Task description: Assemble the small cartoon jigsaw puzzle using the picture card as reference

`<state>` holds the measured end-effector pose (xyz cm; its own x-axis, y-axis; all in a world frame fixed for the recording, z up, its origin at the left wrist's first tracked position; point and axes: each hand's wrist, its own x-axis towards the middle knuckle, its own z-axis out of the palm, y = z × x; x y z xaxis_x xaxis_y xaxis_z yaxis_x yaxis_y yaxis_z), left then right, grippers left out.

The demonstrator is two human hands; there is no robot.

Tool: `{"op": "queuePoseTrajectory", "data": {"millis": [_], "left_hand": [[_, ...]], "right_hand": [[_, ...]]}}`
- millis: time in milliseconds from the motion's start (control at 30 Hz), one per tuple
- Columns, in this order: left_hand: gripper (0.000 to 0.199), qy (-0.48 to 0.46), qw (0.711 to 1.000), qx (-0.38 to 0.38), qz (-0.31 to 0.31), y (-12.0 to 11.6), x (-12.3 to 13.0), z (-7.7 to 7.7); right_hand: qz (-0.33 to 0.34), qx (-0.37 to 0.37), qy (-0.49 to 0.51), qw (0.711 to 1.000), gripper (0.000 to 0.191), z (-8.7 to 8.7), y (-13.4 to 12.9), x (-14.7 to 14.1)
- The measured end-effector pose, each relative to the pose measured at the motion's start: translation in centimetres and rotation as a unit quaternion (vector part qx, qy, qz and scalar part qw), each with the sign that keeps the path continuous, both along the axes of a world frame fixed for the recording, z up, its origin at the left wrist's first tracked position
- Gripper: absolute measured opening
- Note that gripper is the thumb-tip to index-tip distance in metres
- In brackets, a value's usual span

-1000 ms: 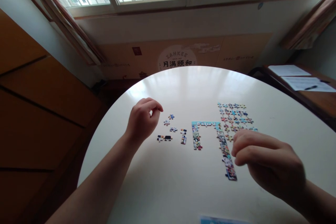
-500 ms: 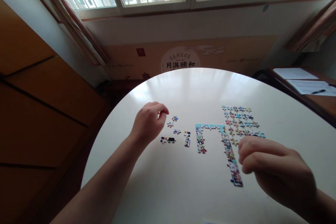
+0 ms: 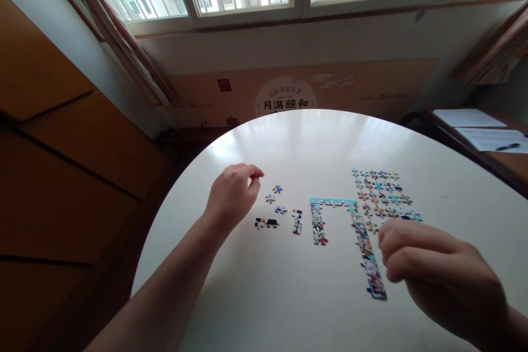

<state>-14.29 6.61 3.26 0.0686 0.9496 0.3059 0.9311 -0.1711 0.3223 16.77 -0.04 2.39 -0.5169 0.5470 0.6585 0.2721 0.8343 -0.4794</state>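
My left hand (image 3: 234, 190) hovers over the left side of the white table, its thumb and forefinger pinched together; whatever is between them, if anything, is too small to see. Just right of it lie several loose jigsaw pieces (image 3: 281, 209) and a dark joined pair (image 3: 267, 223). A partly joined jigsaw border (image 3: 335, 202) forms a top edge with a short left side and a longer right side. Beside that longer side is my right hand (image 3: 441, 269), fingers curled closed, with their inner side hidden. It partly covers the lower rows of sorted jigsaw pieces (image 3: 377, 186).
The round white table (image 3: 256, 297) curves away toward a wall under barred windows. At the right, papers (image 3: 490, 139) and a pen (image 3: 508, 147) rest on a brown surface. A wooden cabinet (image 3: 53, 176) stands at the left, and a printed board (image 3: 330, 85) leans behind the table.
The whole view has shifted slightly, so the table and pieces appear a little lower and further right. Both hands keep nearly the same pose, and the puzzle pieces look unchanged.
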Motion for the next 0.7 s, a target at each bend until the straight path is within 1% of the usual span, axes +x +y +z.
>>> {"op": "queuePoseTrajectory", "data": {"millis": [133,267,367,567,700], "left_hand": [[0.023,0.023,0.999,-0.045,0.016,0.0,-0.06,0.03],[0.024,0.042,0.993,-0.105,0.011,-0.02,-0.19,-0.23],[0.025,0.048,0.99,-0.135,0.011,-0.03,-0.25,-0.37],[0.024,0.051,0.985,-0.166,-0.006,-0.19,-0.08,-0.01],[0.023,0.035,0.986,-0.16,-0.027,-0.27,0.04,0.03]], "right_hand": [[0.005,0.004,-0.004,1.0,0.03,-0.11,-0.03,0.01],[0.006,0.003,-0.001,1.0,0.029,-0.15,0.0,0.13],[0.008,0.002,-0.002,1.0,0.029,-0.12,0.03,0.17],[0.008,0.003,0.003,1.0,0.028,0.02,0.05,-0.03],[0.01,0.009,-0.001,1.0,0.028,0.02,0.06,-0.09]]}}
